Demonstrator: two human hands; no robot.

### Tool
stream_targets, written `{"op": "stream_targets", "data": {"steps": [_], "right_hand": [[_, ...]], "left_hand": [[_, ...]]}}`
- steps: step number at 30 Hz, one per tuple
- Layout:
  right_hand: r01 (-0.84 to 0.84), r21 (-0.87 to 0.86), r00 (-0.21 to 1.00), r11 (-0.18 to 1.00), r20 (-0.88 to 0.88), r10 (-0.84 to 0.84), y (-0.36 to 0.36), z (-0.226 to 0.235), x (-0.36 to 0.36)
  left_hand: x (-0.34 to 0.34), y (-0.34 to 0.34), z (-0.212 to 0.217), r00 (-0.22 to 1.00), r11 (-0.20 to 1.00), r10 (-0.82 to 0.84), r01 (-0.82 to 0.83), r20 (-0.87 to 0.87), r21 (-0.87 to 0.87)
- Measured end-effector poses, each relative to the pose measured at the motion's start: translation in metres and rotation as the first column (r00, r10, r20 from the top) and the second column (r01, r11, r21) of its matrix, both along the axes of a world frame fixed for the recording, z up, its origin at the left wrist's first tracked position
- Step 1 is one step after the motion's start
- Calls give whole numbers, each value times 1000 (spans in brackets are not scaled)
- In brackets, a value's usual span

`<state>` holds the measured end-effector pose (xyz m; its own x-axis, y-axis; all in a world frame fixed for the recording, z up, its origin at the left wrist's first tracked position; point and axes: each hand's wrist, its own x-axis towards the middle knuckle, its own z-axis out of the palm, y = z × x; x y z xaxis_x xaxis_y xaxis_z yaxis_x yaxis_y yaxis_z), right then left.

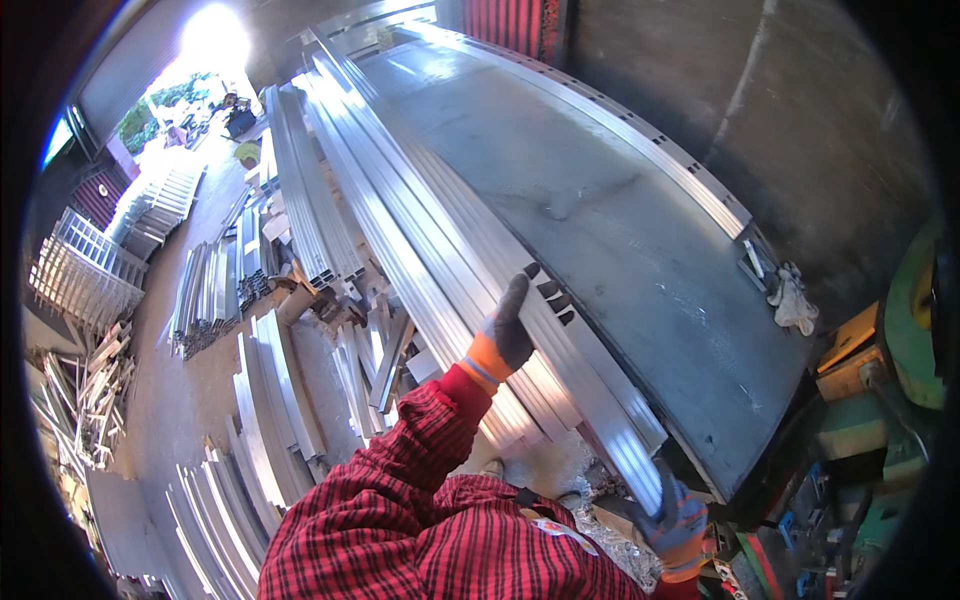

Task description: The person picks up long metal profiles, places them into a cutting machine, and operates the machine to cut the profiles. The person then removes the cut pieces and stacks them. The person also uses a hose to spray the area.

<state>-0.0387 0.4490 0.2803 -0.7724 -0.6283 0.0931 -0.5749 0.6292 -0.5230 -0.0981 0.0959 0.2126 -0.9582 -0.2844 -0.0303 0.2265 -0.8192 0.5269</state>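
Note:
A long silvery metal profile [590, 400] slants from beside my body up toward the far end of the workbench. Partway along it, my left hand [513, 325], in a dark glove with an orange cuff, is closed around its width, fingertips showing over the right side. At the near end, my right hand [675, 525], gloved alike, grips the profile low down; some of its fingers are hidden. More long metal profiles [440, 280] lie side by side just left of the held one. The grey workbench top [620, 260] is to the right.
A slotted metal rail [660, 165] runs along the bench's far edge, with a whitish rag [792, 302] at its near end. Green machinery [915, 320] stands at right. Profile stacks [270, 400] lie on the floor at left, beyond them ladder-like metal frames [90, 265].

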Motion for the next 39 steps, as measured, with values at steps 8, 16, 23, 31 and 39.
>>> {"op": "stream_targets", "data": {"steps": [8,16,23,31,39], "right_hand": [[160,241,912,957,-406,-51,144,-7,-23],[216,436,943,874,138,-302,236,-13,-55],[401,407,911,821,-268,-312,290,-60,-103],[674,323,738,665,-334,-586,333,-54,-179],[744,257,645,616,-517,-563,371,-13,-191]], "left_hand": [[-64,109,-15,967,962,-227,241,-114,126],[-87,168,-25,674,714,-449,665,587,-217],[-123,135,19,992,-313,-118,-75,-39,-947],[-235,131,13,865,-483,-498,-225,54,-846],[-317,88,33,823,-617,-456,-567,-339,-545]]}}
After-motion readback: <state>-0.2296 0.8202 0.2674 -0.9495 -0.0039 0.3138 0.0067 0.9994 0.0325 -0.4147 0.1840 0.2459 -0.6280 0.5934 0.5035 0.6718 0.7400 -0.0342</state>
